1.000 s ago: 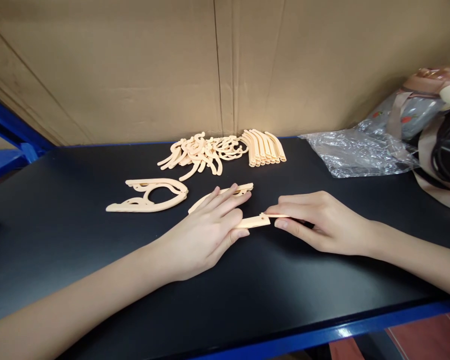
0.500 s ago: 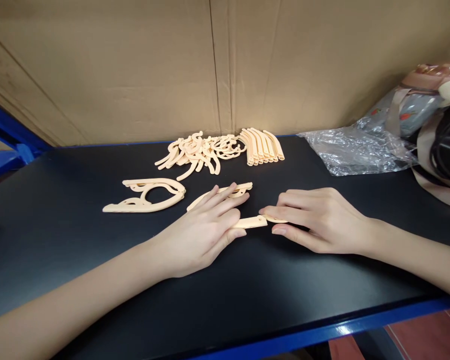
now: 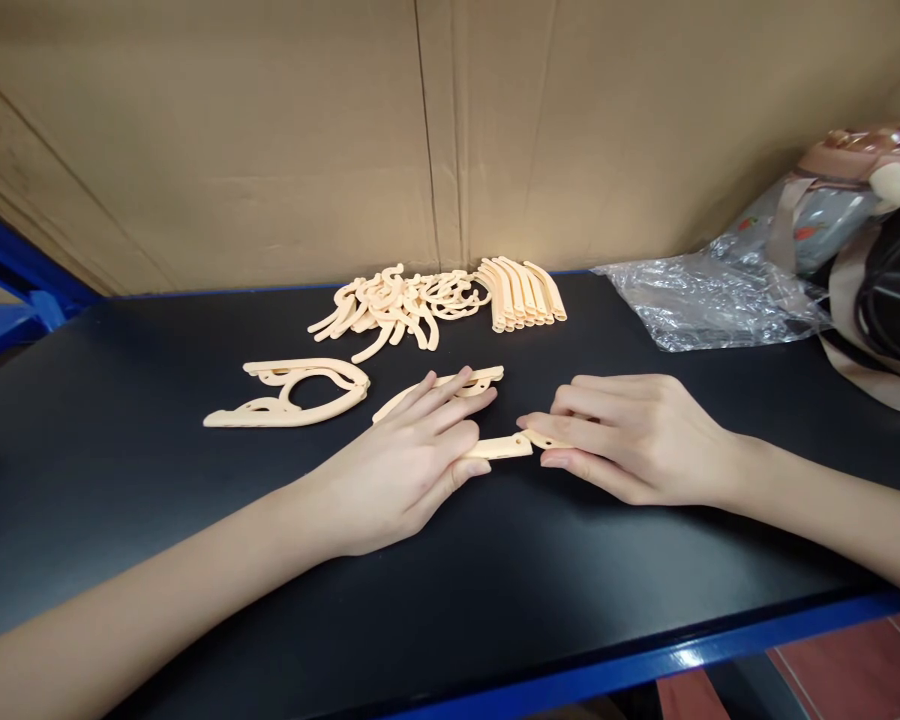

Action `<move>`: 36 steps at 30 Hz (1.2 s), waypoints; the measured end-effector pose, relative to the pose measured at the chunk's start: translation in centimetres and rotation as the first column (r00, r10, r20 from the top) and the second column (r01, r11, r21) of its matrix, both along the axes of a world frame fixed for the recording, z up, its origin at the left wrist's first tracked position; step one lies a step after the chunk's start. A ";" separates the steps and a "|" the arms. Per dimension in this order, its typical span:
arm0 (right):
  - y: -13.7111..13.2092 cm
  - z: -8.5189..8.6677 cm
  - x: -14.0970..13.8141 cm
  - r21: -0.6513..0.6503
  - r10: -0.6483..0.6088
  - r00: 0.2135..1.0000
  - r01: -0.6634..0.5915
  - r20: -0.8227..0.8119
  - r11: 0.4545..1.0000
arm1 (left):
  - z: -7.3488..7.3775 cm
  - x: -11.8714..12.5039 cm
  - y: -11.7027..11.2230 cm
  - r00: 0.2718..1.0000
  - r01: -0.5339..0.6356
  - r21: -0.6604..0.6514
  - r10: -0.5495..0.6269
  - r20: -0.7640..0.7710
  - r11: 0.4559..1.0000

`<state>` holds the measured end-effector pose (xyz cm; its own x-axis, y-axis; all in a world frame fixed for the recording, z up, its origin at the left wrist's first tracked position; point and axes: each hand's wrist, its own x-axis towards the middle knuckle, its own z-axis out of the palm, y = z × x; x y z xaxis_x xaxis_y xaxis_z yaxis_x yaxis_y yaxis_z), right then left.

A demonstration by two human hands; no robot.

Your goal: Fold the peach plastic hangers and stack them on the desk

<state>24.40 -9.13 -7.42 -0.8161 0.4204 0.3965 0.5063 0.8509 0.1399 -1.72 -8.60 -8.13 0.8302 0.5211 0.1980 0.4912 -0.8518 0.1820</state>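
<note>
My left hand (image 3: 412, 465) is closed on a cream plastic folding-hanger arm (image 3: 506, 447), pinned between thumb and index finger. Its other fingers lie across a second hanger piece (image 3: 487, 376) on the table, partly covering it. My right hand (image 3: 637, 440) pinches a thin cream hanger part (image 3: 544, 440) between thumb and fingers; most of it is hidden. The tip of that part meets the right end of the arm in my left hand. To the left lies a folded hanger (image 3: 292, 395) with a rounded middle opening.
Behind the hands, a heap of loose curved hanger pieces (image 3: 390, 305) sits beside a neat stack of hollow arms (image 3: 525, 295). A clear plastic bag (image 3: 712, 300), a bottle (image 3: 832, 215) and a black bag (image 3: 896, 290) occupy the right. Cardboard (image 3: 270, 140) stands behind the black table (image 3: 450, 620).
The part in my right hand has turned slightly, and its small hole now shows. Both hands stay nearly in place; the view has shifted a little.
</note>
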 end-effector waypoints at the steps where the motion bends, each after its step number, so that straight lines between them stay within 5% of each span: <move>1: 0.0 0.0 0.0 0.011 0.003 1.000 -0.003 0.004 1.000 | -0.1 0.0 0.0 1.000 0.000 0.002 0.000 0.006 1.000; 11: 0.0 -0.4 0.0 0.068 0.035 0.999 -0.035 0.008 0.997 | -0.1 0.0 -0.1 0.999 -0.004 0.019 0.004 -0.032 1.000; 20: -0.1 -0.9 -0.2 -0.032 0.059 0.996 -0.061 -0.063 0.998 | -0.1 -0.1 0.2 0.999 0.007 0.009 -0.007 -0.031 1.000; 36: 0.0 1.3 -0.3 -0.168 0.078 0.997 -0.082 -0.028 0.982 | 0.8 0.3 -0.3 0.989 0.078 -0.032 -0.073 0.128 0.996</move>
<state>24.08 -9.13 -6.16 -0.8417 0.4166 0.3434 0.4372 0.8992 -0.0193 -1.44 -8.89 -7.36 0.8369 0.4667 0.2859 0.3966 -0.8771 0.2710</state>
